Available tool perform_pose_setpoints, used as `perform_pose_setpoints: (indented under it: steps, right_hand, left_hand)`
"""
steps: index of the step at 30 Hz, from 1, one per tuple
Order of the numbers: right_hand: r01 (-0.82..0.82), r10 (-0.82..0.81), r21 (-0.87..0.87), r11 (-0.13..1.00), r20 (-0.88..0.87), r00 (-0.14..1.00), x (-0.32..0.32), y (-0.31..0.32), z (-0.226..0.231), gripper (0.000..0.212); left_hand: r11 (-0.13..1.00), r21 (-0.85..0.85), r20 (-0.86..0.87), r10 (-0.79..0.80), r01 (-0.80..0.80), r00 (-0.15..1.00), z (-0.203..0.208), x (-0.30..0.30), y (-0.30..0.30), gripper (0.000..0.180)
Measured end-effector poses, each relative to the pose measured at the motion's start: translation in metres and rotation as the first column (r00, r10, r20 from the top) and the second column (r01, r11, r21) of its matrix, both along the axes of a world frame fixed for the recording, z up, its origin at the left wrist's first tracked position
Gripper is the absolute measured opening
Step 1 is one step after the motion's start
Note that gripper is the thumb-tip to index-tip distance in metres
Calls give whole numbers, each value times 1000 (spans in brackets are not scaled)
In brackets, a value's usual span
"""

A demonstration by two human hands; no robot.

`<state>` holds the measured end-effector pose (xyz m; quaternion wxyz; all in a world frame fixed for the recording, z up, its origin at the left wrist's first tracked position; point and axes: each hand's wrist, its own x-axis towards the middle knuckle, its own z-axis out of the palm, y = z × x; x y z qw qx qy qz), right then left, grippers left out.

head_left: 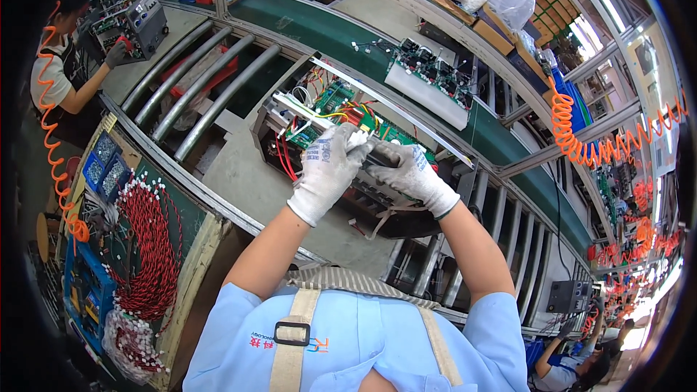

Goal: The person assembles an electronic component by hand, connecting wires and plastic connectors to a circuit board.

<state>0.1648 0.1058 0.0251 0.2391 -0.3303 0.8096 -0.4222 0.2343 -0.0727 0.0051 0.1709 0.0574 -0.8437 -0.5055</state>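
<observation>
My left hand point(328, 165), in a whitish work glove, is closed over the opened electronic unit point(276, 147), its fingertips pinched at what looks like a small white connector point(357, 138). Beside it, my right hand point(412, 173), gloved in grey and white, has its fingers bent inward and nearly meets the left fingertips; what it grips is hidden. Green circuit boards point(396, 133) fill the unit under and behind my hands. Yellow wires point(327, 114) run over the boards, and red wires point(285, 156) hang at the unit's left side.
The unit sits on a roller conveyor point(210, 98). Beyond runs a green belt point(305, 25) carrying another board assembly point(428, 87). At left lie bundled red-black wires point(149, 247) and blue screw trays point(105, 167). Orange coiled hoses point(570, 127) hang on both sides. A co-worker point(65, 80) handles another unit.
</observation>
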Motion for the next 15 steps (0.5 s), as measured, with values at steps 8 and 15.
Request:
perform_pose_setpoints:
  steps: [8, 15]
  right_hand:
    - [54, -46, -30, 998, 209, 977, 0, -4, 19, 56]
    - [-8, 5, -71, 997, -34, 999, -3, -8, 7, 59]
  left_hand:
    - [518, 830, 5, -378, 207, 926, -4, 17, -23, 9]
    - [738, 634, 78, -358, 231, 930, -41, 89, -31, 10]
